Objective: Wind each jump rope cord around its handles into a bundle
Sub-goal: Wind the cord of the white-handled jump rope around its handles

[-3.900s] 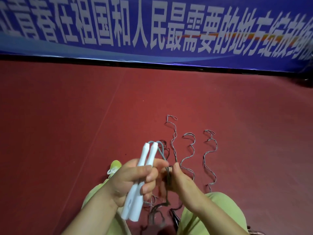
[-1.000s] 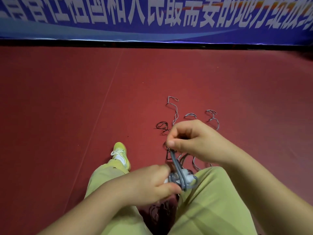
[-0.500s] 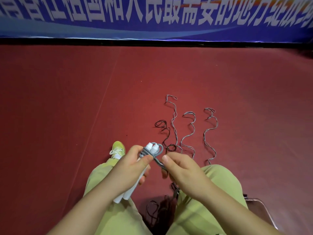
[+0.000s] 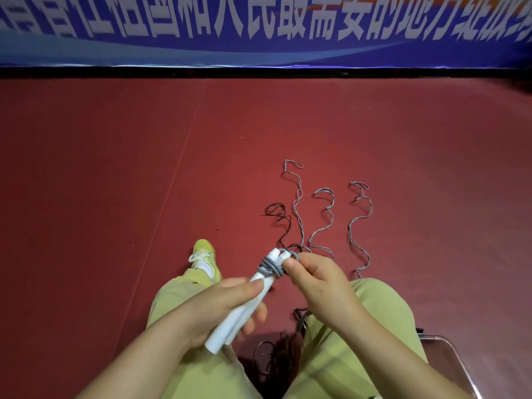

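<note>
Two white jump rope handles lie side by side in my left hand, which grips them near their lower half. A grey cord is wrapped in a few turns around their upper ends. My right hand pinches that cord just right of the handle tips. More grey cords snake in wavy lines across the red floor beyond my hands. A dark cord lies curled to their left.
My legs in light green trousers and a yellow-green shoe are below. A tangle of dark cord lies between my legs. A chair frame shows at lower right. A blue banner lines the far edge of the floor.
My left hand slid down the handles, baring their tops. More grey turns now sit around the upper ends, and my right hand has moved up beside the tips.
</note>
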